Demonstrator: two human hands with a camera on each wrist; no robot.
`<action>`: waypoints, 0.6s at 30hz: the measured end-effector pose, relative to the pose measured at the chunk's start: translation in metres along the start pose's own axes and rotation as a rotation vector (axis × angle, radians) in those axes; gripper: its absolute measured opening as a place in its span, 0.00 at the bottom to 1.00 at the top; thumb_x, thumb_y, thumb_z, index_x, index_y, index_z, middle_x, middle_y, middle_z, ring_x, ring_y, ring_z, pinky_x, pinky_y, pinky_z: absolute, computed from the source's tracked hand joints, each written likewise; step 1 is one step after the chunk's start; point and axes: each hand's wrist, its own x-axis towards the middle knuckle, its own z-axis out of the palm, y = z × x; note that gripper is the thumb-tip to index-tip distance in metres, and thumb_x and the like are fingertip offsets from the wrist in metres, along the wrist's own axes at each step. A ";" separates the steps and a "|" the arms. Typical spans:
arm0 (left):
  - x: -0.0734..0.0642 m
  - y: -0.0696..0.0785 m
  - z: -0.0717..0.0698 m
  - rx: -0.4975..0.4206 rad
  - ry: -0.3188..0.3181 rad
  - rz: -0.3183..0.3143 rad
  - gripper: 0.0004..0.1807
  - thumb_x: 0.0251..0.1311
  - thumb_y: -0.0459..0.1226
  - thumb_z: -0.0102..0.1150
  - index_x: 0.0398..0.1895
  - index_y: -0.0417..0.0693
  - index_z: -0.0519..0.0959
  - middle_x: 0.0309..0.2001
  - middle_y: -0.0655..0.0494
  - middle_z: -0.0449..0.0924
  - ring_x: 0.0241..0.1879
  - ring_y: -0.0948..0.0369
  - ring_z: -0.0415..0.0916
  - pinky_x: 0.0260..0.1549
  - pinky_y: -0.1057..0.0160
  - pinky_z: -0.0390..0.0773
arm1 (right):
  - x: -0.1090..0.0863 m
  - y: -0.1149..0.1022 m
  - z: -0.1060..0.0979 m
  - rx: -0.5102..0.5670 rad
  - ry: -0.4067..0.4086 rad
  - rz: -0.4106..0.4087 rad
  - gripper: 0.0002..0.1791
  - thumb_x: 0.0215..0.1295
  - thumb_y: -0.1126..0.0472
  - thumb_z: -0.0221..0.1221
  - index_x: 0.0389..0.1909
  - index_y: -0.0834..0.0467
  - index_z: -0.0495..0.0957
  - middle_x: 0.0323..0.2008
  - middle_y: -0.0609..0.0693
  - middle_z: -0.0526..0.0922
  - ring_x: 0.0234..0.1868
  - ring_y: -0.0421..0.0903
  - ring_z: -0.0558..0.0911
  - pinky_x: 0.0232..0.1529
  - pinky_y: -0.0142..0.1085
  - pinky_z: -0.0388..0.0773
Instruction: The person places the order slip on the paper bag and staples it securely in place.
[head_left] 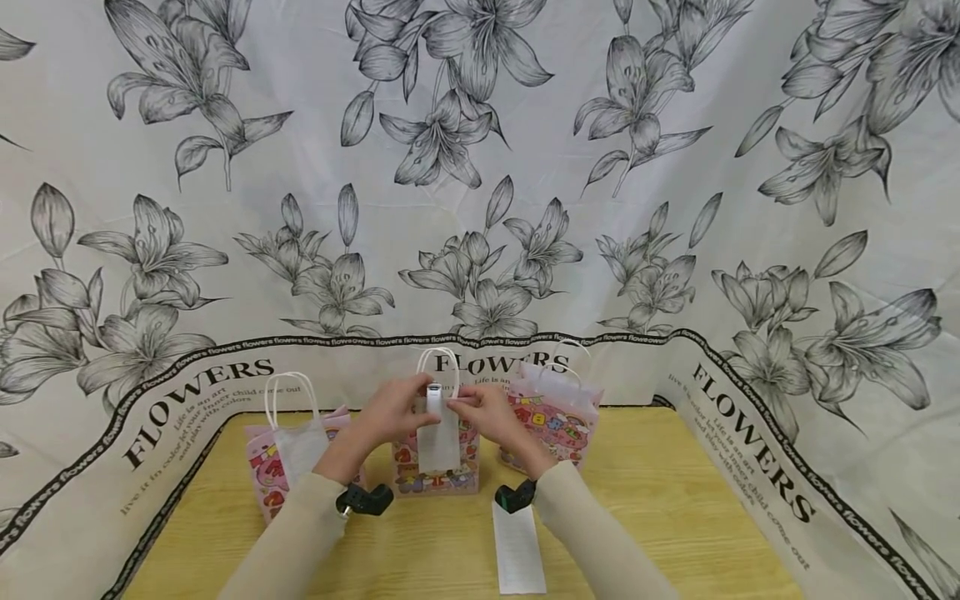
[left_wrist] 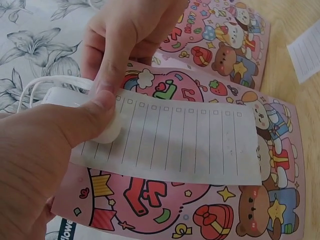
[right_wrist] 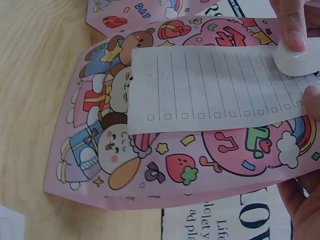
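Sleeved forearms [head_left: 285,542] extend forward from the bottom of the head view and converge at the middle pink bag [head_left: 469,450], upright on the table [head_left: 652,533]. Some fingers are hidden behind the bag; the right wrist view cuts off most of the right hand [head_left: 487,412]. Left hand [head_left: 397,408] pinches the white clip [left_wrist: 111,132] over the lined sheet [head_left: 438,448]; right thumb and fingers grip sheet and bag beside it.
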 end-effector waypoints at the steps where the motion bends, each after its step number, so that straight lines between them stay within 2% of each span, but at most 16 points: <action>1: 0.001 0.000 -0.001 -0.025 -0.008 0.002 0.24 0.53 0.40 0.73 0.50 0.46 0.75 0.41 0.53 0.83 0.37 0.60 0.80 0.32 0.62 0.79 | 0.001 -0.001 -0.002 0.008 -0.010 0.014 0.08 0.69 0.58 0.60 0.36 0.58 0.84 0.31 0.51 0.85 0.27 0.44 0.82 0.26 0.33 0.76; 4: 0.004 0.000 -0.002 -0.078 -0.039 0.014 0.22 0.54 0.39 0.72 0.50 0.46 0.75 0.41 0.52 0.83 0.39 0.59 0.81 0.33 0.62 0.79 | 0.003 -0.006 -0.007 0.011 -0.068 0.063 0.08 0.67 0.60 0.62 0.43 0.58 0.83 0.43 0.54 0.85 0.41 0.48 0.85 0.35 0.35 0.81; 7: 0.005 -0.001 -0.003 -0.131 -0.059 0.010 0.20 0.54 0.38 0.72 0.48 0.48 0.75 0.41 0.53 0.82 0.38 0.60 0.80 0.32 0.62 0.79 | 0.008 -0.012 -0.012 -0.118 -0.154 0.093 0.16 0.61 0.57 0.67 0.49 0.56 0.81 0.48 0.52 0.83 0.46 0.46 0.83 0.40 0.36 0.80; 10: 0.006 -0.002 -0.004 -0.162 -0.060 0.010 0.18 0.53 0.37 0.73 0.45 0.48 0.75 0.40 0.55 0.82 0.38 0.61 0.79 0.31 0.63 0.78 | 0.015 -0.016 -0.013 -0.314 -0.224 0.065 0.22 0.54 0.50 0.72 0.47 0.55 0.82 0.39 0.45 0.85 0.33 0.39 0.81 0.32 0.32 0.77; 12: 0.006 -0.002 -0.004 -0.177 -0.055 0.008 0.18 0.52 0.37 0.73 0.44 0.48 0.76 0.39 0.56 0.82 0.38 0.61 0.79 0.32 0.62 0.79 | 0.019 -0.019 -0.012 -0.396 -0.244 0.053 0.22 0.51 0.45 0.73 0.43 0.54 0.84 0.29 0.42 0.84 0.22 0.37 0.75 0.23 0.31 0.72; 14: 0.005 -0.003 -0.004 -0.193 -0.052 0.003 0.18 0.51 0.37 0.74 0.44 0.48 0.78 0.39 0.57 0.83 0.39 0.61 0.80 0.33 0.62 0.79 | 0.019 -0.022 -0.011 -0.437 -0.253 0.047 0.21 0.52 0.42 0.71 0.39 0.53 0.84 0.21 0.40 0.80 0.16 0.36 0.68 0.18 0.31 0.66; 16: 0.004 -0.004 -0.002 -0.208 -0.053 -0.001 0.19 0.50 0.38 0.74 0.45 0.47 0.80 0.41 0.57 0.83 0.41 0.60 0.80 0.35 0.62 0.80 | 0.017 -0.023 -0.009 -0.451 -0.252 0.040 0.20 0.54 0.41 0.70 0.37 0.52 0.84 0.16 0.39 0.76 0.14 0.36 0.65 0.16 0.30 0.62; 18: 0.004 -0.004 -0.002 -0.222 -0.055 -0.001 0.20 0.50 0.38 0.74 0.47 0.47 0.81 0.43 0.56 0.84 0.42 0.59 0.81 0.37 0.61 0.80 | 0.016 -0.024 -0.009 -0.455 -0.245 0.020 0.20 0.55 0.41 0.69 0.39 0.52 0.85 0.15 0.40 0.75 0.14 0.36 0.64 0.15 0.30 0.61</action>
